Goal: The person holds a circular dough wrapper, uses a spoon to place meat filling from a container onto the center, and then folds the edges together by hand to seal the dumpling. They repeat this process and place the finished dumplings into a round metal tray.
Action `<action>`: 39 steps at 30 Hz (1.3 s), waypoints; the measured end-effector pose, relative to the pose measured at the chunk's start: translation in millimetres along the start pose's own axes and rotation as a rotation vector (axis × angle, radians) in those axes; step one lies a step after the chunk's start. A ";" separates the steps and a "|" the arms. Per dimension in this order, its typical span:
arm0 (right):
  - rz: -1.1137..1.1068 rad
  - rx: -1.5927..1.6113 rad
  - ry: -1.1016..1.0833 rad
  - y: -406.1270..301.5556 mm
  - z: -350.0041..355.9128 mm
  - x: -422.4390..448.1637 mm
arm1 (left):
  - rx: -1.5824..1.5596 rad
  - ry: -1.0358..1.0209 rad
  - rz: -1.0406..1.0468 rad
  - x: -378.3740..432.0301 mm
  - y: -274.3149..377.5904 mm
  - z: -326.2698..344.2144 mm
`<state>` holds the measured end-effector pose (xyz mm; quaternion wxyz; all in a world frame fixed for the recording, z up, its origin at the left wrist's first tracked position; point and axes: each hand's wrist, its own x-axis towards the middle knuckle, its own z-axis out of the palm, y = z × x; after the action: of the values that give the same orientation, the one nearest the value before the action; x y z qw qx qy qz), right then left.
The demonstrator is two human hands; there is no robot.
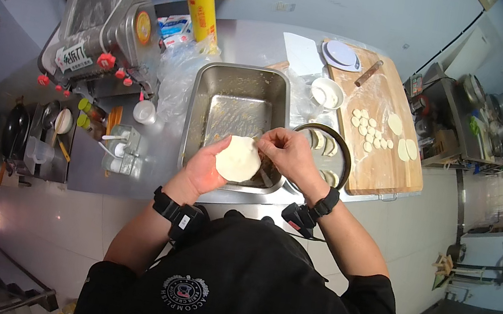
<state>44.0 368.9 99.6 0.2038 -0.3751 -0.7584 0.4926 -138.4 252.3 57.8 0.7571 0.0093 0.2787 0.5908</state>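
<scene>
A round dough wrapper point(237, 158) lies flat on the palm of my left hand point(203, 169), over the near part of a deep steel pan point(246, 71). Smears of yellowish residue mark the pan's inside. The fingers of my right hand point(289, 156) are bent together at the wrapper's right edge; whether they pinch anything is too small to tell. Beneath that hand, partly hidden, is some brownish matter in the pan's near right corner. Just right of the pan stands a round tray point(349, 156) with several folded dumplings point(328, 145).
A wooden board point(379, 171) on the right bears small dough pieces point(369, 132), flat wrappers point(394, 123), a rolling pin point(369, 73) and a scale point(341, 54). A flour bowl point(327, 94) sits behind the tray. Leftward are plastic bags point(182, 78), a seasoning holder point(123, 150) and a dough machine point(102, 37).
</scene>
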 end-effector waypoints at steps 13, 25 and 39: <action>0.054 -1.266 -0.260 34.0 122.8 15.6 | -0.176 0.062 0.176 -78.4 107.4 -124.5; 0.014 -1.140 -0.113 41.8 152.4 32.8 | -0.137 0.002 0.172 -83.7 135.9 -167.6; 0.077 -0.706 -0.193 80.3 165.6 69.0 | -0.127 0.062 0.223 -91.3 125.5 -161.5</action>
<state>-82.6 342.3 -48.3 -0.0292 -0.4026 -0.8826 0.2410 -333.4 157.2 1.9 0.6770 -0.0262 0.2611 0.6877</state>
